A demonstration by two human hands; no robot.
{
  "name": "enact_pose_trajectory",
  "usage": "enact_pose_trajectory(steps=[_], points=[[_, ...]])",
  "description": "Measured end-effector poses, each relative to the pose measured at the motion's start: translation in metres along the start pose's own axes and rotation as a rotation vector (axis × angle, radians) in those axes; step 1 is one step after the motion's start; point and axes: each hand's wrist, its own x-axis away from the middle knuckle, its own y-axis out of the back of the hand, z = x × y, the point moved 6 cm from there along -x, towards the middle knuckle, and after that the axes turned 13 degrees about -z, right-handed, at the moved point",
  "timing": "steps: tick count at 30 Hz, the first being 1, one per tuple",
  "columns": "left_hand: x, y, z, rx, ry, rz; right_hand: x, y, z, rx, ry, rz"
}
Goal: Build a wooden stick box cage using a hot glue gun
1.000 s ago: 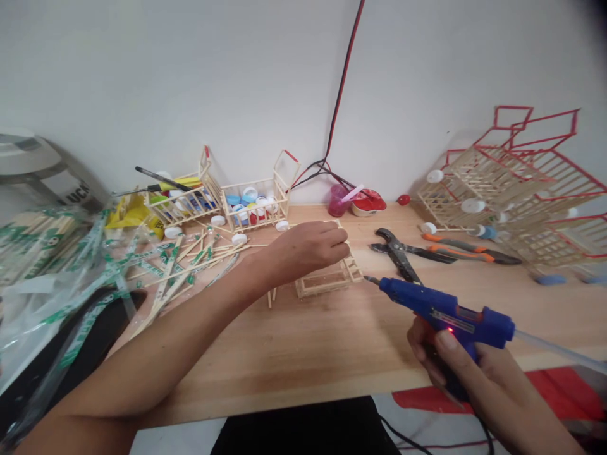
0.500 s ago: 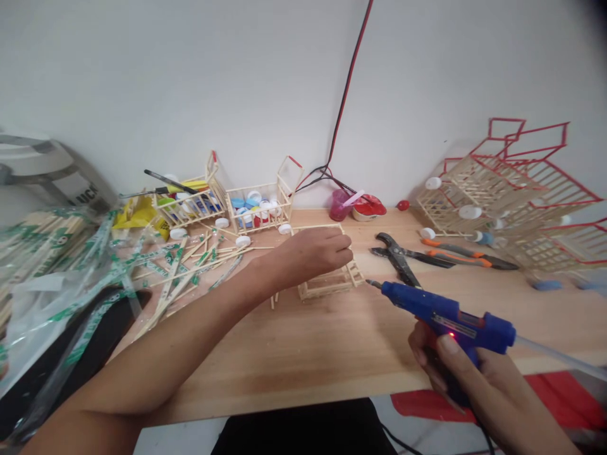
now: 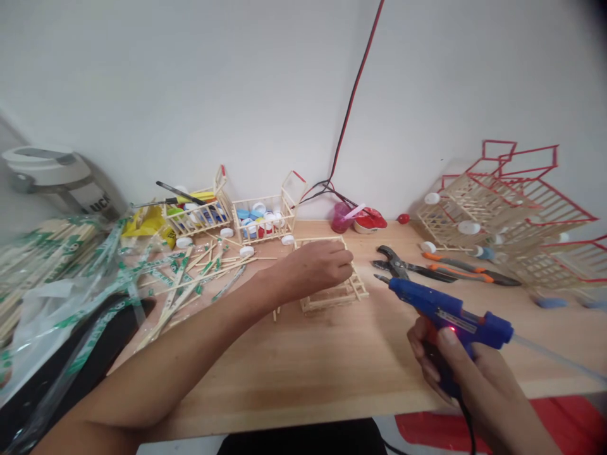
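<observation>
Head camera is showing me both bare hands working over a wooden tabletop. The left hand is reaching across from the left, and its fingers are curling closed over the top rail of a small stick frame, which is standing on the tabletop near the middle, a little back from the front edge. The right hand is wrapping tightly round the grip of a blue hot glue gun. The thumb is lying along the side of the gun, where a red light is glowing. The gun's nozzle is pointing left, toward the frame's right end. It is hanging near that end but apart from it. A clear glue stick is sticking out of the back of the gun.

Just behind the nozzle I am seeing black pliers lying flat, with orange-handled pliers beside them to the right. Against the wall, two small stick carts are holding bottle caps, and a pink cup is sitting by a red lid. A stack of larger carts with red trim is leaning at the far right. Green-and-white chopstick wrappers and loose sticks are littering the left side. A red and black cable is running down the wall.
</observation>
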Motion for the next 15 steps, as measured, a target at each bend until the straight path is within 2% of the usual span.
enact_pose_trajectory(steps=[7,12,15], points=[[-0.001,0.006,-0.005,-0.044,-0.011,-0.048,-0.007,-0.001,0.01,0.051,0.028,-0.045],[-0.002,0.005,-0.006,-0.029,-0.033,-0.058,-0.029,-0.001,0.019,0.112,0.116,0.049],[-0.003,0.007,-0.006,-0.022,-0.036,-0.052,-0.045,-0.005,0.022,0.1,0.115,0.079]])
